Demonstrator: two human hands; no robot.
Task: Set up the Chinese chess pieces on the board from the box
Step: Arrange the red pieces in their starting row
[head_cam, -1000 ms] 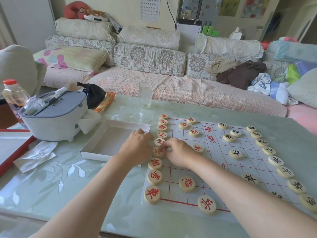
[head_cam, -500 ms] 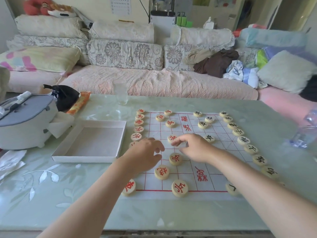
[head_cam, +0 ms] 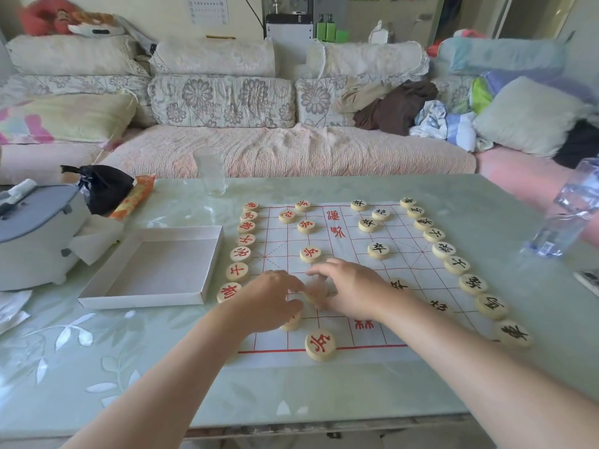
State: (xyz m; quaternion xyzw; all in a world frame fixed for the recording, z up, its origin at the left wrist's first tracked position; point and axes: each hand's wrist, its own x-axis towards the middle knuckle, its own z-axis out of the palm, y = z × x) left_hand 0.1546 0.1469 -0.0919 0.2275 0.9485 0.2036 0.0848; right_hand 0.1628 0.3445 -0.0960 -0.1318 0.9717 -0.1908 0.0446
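A white paper board [head_cam: 327, 280] with red grid lines lies on the table. Red-lettered wooden pieces [head_cam: 240, 253] line its left edge and black-lettered pieces [head_cam: 456, 265] line its right edge, with more of both spread across the middle. The white box [head_cam: 155, 270] stands empty to the left of the board. My left hand [head_cam: 270, 301] and my right hand [head_cam: 355, 288] meet over the board's near-middle, fingers pinching one blurred piece [head_cam: 316, 291] between them. Another red piece [head_cam: 291, 320] peeks out under my left hand. A red piece [head_cam: 320, 345] sits at the near edge.
A grey appliance [head_cam: 35, 228] and a black bag [head_cam: 103, 186] stand at the far left. A clear glass [head_cam: 210, 171] stands behind the board. A plastic water bottle [head_cam: 567, 215] is at the right edge. A sofa with cushions runs behind the table.
The view has swung right and the board now sits more central. Both hands moved from the red row on the left edge toward the board's near-middle, closing together on one piece.
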